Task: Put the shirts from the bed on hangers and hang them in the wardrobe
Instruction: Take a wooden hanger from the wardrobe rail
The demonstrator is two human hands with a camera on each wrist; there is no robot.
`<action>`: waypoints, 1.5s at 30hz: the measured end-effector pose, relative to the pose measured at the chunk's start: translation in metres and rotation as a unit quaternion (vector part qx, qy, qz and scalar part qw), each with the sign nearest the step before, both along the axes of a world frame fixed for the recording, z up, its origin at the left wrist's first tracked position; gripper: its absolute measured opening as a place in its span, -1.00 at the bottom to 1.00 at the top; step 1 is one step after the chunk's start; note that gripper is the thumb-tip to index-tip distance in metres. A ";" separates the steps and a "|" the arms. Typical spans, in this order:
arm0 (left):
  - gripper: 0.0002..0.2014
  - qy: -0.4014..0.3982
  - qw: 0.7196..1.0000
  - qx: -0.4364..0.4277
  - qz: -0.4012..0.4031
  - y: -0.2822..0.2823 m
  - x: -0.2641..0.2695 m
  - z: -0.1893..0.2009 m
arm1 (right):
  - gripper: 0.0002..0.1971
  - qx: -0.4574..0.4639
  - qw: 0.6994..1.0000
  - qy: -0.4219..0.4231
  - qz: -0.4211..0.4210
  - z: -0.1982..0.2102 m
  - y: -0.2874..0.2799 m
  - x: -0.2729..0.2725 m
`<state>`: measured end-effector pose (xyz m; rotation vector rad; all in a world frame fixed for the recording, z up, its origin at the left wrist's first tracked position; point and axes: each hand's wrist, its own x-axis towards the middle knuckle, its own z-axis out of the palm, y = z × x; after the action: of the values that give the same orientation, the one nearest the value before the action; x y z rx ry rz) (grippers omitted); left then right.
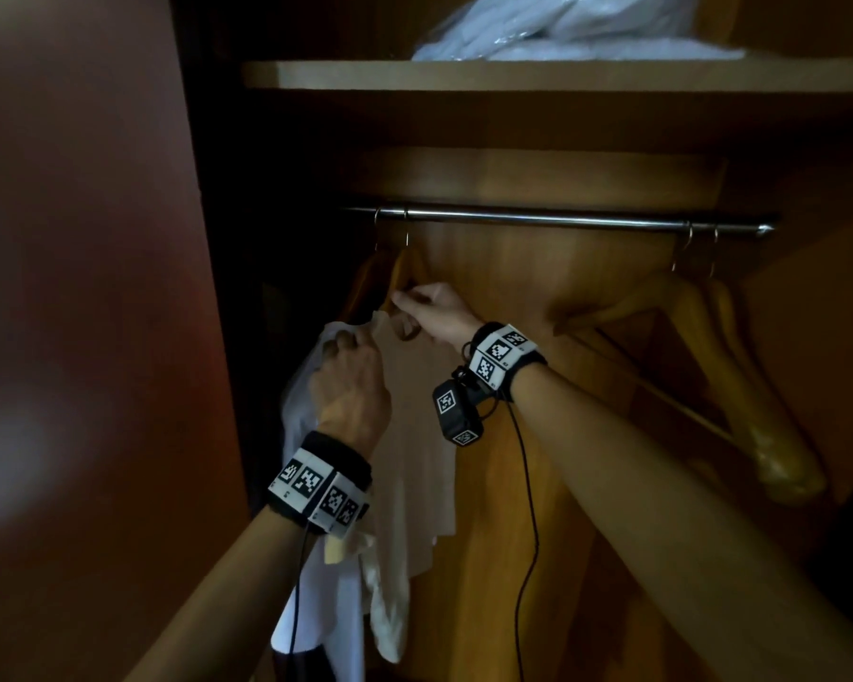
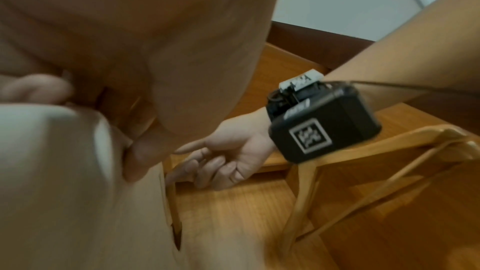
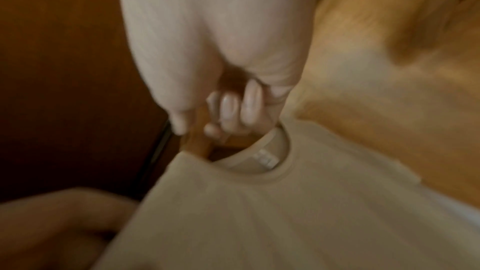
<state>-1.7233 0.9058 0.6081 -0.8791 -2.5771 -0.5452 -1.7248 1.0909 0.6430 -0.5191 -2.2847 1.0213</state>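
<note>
Inside the wardrobe [image 1: 562,307], a beige T-shirt [image 1: 414,435] hangs lengthwise down the lower centre of the head view, its round neckline [image 3: 259,169] uppermost and its hem toward the bottom of the frame. It sits on a wooden hanger [image 1: 405,273] whose metal hook rises to the steel rail [image 1: 562,220], which runs left to right across the middle of the picture. A second wooden hanger hangs just left of it on the same rail.

The right hand [image 1: 434,307] is at the neckline, fingers [image 3: 233,110] curled around the hanger's wood where it shows above the collar. The left hand [image 1: 350,381], lower and further left, has its fingers closed on a bunch of white cloth [image 1: 311,415] at the shirt's left shoulder; white fabric also trails down beside the beige shirt to the bottom edge.

Two bare wooden hangers [image 1: 700,307] hang at the right end of the rail, tilted, well apart from the hands, with an open stretch of rail between the two pairs. Above, at the top of the frame, a wooden shelf [image 1: 414,73] carries a bundle in clear plastic wrap [image 1: 577,27]. A dark reddish panel [image 1: 80,238] fills the left side, close to the shirt's left edge.
</note>
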 end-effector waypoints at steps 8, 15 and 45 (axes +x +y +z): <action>-0.29 -0.010 1.000 -0.018 0.009 -0.008 -0.007 0.008 | -0.85 -0.042 0.999 0.020 0.004 0.002 -0.015 -0.020; -0.27 -0.010 1.000 -0.021 -0.006 -0.006 -0.008 0.004 | -0.88 -0.037 0.999 0.018 -0.003 0.007 -0.025 -0.012; -0.83 -0.410 0.761 0.171 -0.473 0.165 0.170 -0.065 | -0.32 0.147 0.879 -0.236 -0.388 -0.007 0.017 0.314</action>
<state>-1.5534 1.0704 0.5427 -2.1476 -2.2616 -1.9844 -1.4111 1.1075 0.6363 -1.5156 -2.2046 0.1455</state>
